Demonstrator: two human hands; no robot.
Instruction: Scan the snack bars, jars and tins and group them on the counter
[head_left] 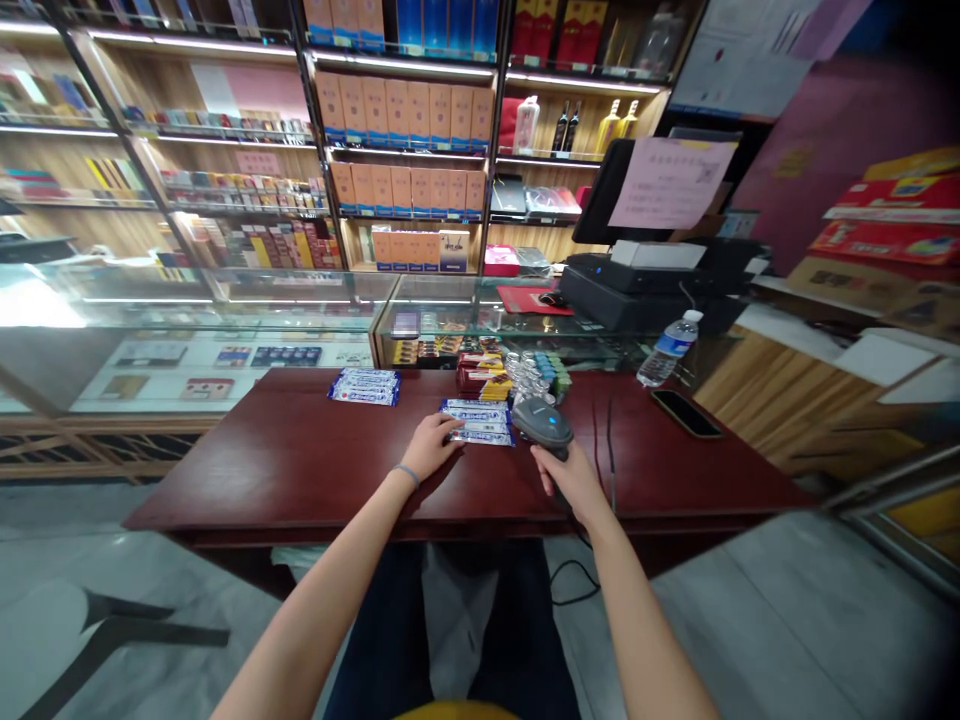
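clasping the handle of a dark grey barcode scanner [541, 424], the right grip [576, 478] holds it above the dark red-brown counter [300, 465], its fingers curled round the handle. a small blue light shows on top of the scanner, whose head is just beside the right end of a row of blue-and-white packets [484, 416]. these packets lie flat near the front middle of the counter, and the left grip [431, 446] rests its fingers on their left end; whether it pinches them or only presses, i cannot tell. a grey band [406, 474] circles the left wrist.

well to the left, a second group of blue-and-white packets [365, 386] lies on the counter, touched by neither grip. just behind the first row sit red-and-yellow packs [481, 378], with shiny silvery items [523, 376] to their right and small green packs [556, 376] beyond. farther right, a clear bottle [670, 350] with a white cap leans to the right, and a dark phone [685, 413] lies in front of it. behind the counter is a glass display case [225, 312], and a monitor [604, 190] with a pink sheet [670, 183] stands at the right.
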